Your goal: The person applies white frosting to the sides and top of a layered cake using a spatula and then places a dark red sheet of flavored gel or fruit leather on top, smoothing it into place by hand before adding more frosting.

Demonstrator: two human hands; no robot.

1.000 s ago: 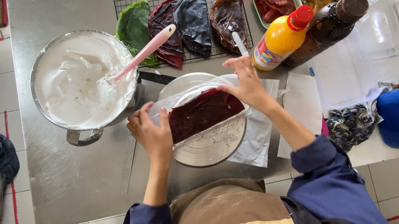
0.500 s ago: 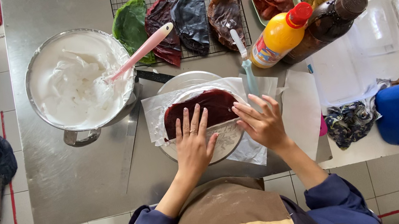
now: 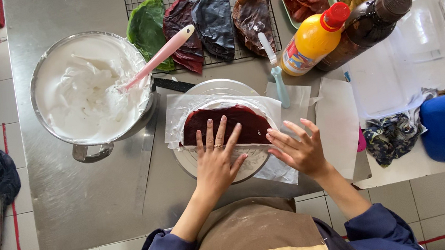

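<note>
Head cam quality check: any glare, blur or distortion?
Head view: sharp, with even soft light; faint sheen on the steel table; no motion blur on the left hand or right hand; mild wide-angle bending at the edges; orange bottle leans outward.

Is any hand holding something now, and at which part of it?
Nothing is gripped. The left hand lies flat, fingers spread, pressing on the folded dark red sheet at its near edge. The right hand is open beside it, at the clear wrap.
</note>
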